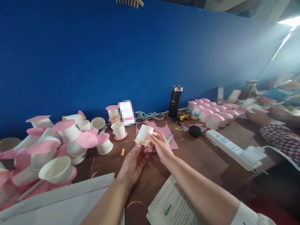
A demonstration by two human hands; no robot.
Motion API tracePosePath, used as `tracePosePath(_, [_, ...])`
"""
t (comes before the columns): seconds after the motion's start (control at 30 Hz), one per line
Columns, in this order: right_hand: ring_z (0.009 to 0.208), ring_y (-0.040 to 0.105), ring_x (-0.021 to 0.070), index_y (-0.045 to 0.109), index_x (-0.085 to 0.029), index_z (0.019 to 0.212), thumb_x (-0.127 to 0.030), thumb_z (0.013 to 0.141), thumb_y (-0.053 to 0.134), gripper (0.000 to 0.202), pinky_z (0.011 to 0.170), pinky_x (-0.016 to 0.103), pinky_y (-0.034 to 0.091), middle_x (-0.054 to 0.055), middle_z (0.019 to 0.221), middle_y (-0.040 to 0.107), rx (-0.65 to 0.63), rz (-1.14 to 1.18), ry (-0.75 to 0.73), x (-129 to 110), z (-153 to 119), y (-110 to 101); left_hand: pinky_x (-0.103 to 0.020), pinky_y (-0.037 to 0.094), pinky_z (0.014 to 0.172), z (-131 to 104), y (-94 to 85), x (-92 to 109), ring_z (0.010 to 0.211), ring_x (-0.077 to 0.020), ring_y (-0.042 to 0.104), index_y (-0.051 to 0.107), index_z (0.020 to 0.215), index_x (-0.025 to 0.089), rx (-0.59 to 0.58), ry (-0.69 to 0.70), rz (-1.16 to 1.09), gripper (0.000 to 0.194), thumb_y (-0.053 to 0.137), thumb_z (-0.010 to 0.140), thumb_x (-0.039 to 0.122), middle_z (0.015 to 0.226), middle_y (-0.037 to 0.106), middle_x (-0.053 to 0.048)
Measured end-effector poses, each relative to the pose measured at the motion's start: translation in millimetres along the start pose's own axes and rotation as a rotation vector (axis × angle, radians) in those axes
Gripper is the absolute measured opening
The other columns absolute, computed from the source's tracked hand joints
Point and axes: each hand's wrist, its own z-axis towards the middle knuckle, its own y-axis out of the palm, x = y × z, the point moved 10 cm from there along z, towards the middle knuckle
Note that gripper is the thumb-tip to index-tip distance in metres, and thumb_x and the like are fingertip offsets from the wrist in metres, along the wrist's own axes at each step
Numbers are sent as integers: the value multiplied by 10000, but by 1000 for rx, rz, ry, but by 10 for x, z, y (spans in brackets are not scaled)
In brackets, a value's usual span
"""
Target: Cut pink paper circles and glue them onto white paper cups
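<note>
Over the brown table, a white paper cup (144, 134) with a yellow pattern near its lower edge is held tilted between both hands. My left hand (134, 163) has its thumb and fingers at the cup's lower edge. The fingers of my right hand (162, 145) press against the cup's right side, and a small orange stick (156, 134) shows by them. Behind the cup lies a cut pink sheet (171, 143). A second orange piece (122, 152) lies on the table to the left, near a white cup (118, 129) on a pink disc.
Cups with pink discs (67, 129) crowd the left; more stand in rows (215, 120) at right. A black bottle (175, 101), a power strip (231, 148), printed papers (174, 204) and a white box (57, 209) surround the work area. Another person's checkered sleeve (283, 143) is at far right.
</note>
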Motion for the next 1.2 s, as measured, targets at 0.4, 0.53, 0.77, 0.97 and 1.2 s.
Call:
tracePosePath(0.4, [423, 428, 28, 506, -203, 1128, -420, 729, 709, 498, 361, 152, 312, -56, 723, 564, -122, -7, -3, -17, -58, 136, -163, 447, 444, -12, 37, -28, 540, -71, 509, 624, 885, 92, -18, -123, -266, 307, 574, 855, 394, 686, 555, -27])
tracePosePath(0.53, [432, 410, 30, 501, -191, 1120, -400, 744, 699, 473, 369, 156, 314, -63, 696, 540, -153, -21, -8, -31, -82, 177, -157, 396, 404, -15, 53, 16, 515, -61, 463, 621, 910, 84, -37, -101, -307, 327, 567, 856, 402, 696, 551, -32])
tracePosePath(0.77, [452, 430, 44, 497, -184, 1130, -409, 725, 713, 511, 397, 178, 322, -62, 679, 552, -192, -44, 34, -40, -135, 223, -169, 360, 371, -61, 81, 47, 487, -62, 440, 624, 896, 84, -29, -96, -328, 329, 588, 838, 406, 712, 586, -45])
tracePosePath(0.97, [482, 446, 47, 516, -194, 1114, -399, 715, 725, 495, 425, 188, 332, -45, 728, 578, -240, -12, 57, -4, -165, 287, -176, 338, 351, -83, 37, 77, 494, -91, 507, 636, 907, 105, 34, -64, -314, 257, 615, 823, 347, 723, 632, -62])
tracePosePath(1.2, [512, 463, 47, 521, -184, 1122, -387, 701, 738, 515, 448, 184, 337, -41, 742, 585, -261, 0, 84, 3, -184, 321, -179, 339, 357, -87, 7, 110, 551, -125, 561, 629, 863, 106, 52, -33, -333, 143, 619, 786, 226, 734, 645, -69])
